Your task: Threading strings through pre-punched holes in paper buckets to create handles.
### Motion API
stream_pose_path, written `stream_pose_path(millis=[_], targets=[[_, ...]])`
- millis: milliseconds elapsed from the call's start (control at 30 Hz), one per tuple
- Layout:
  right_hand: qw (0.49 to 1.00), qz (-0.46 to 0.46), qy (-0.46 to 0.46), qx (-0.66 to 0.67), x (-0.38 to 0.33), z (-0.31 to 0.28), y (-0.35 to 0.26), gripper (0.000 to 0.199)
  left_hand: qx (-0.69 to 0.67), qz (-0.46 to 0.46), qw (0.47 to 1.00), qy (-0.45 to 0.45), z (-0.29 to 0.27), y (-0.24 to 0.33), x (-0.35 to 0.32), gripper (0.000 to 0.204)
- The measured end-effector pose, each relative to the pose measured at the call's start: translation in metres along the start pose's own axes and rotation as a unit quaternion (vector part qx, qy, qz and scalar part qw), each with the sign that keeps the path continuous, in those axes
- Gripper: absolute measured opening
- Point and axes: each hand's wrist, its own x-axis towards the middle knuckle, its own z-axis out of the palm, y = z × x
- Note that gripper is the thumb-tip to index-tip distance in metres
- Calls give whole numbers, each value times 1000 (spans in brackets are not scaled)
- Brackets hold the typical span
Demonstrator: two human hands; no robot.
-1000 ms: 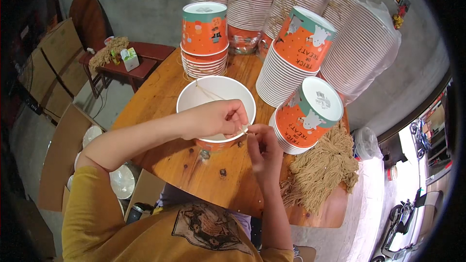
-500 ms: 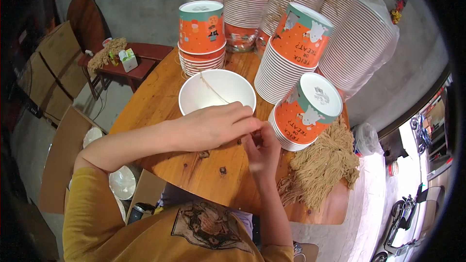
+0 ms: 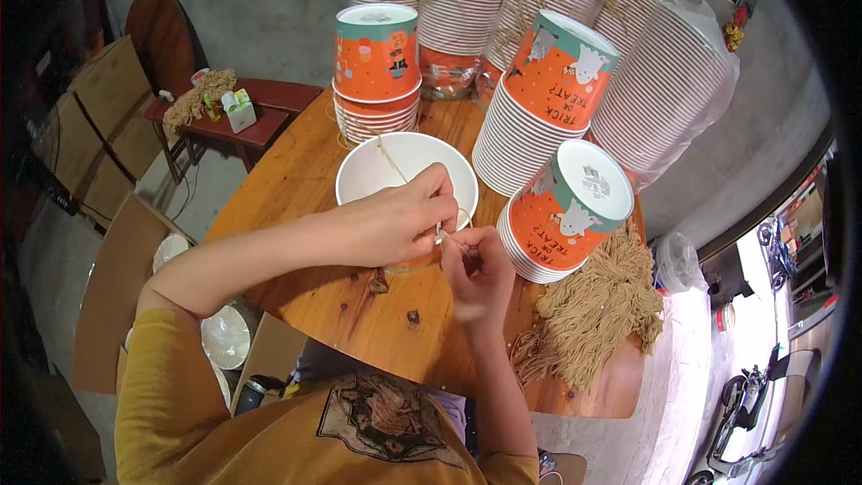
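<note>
in the middle of the frame, an open paper bucket (image 3: 433, 152), white inside, stands upright on the wooden table (image 3: 346, 316), its round mouth facing up. it lies just beyond my hands, up and to the left of my fingertips, so the near right part of its rim is the part closest to them. my left hand (image 3: 395, 223) is the nearer one: its forearm crosses from the left of the frame, and the hand covers the front of the mouth. my right hand (image 3: 480, 271) rises from the lower edge and sits just outside the bucket, below and right of that rim.

a length of thin twine (image 3: 390, 160) hangs from the far rim, its long run slanting down and right toward my left knuckles, where i lose sight of it. by the near right rim my two sets of fingertips come together, each pinched on a pale bit of twine; whether it is the same strand, i cannot tell. right of my right hand are an upside-down stack of orange buckets (image 3: 567, 226) and, lower right, a tan twine bundle (image 3: 600, 316).
</note>
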Motion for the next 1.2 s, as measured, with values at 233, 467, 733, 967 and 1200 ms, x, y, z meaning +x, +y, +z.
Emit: stream_pose_path(millis=[233,467,733,967,1200], targets=[[1000,12,9,24,0,5,-8,8,-21,-40,997,68,7,-5,-7,22],[996,41,6,80,-1,6,-11,7,-146,-88,984,44,7,-8,-6,16],[999,0,24,-28,2,2,-8,6,-33,-46,996,70,6,0,-3,11],[998,-20,19,-55,0,5,-4,13,20,19,994,102,13,-7,-4,8],[982,-117,36,-145,-1,8,-14,19,93,27,983,156,18,-4,-6,10]])
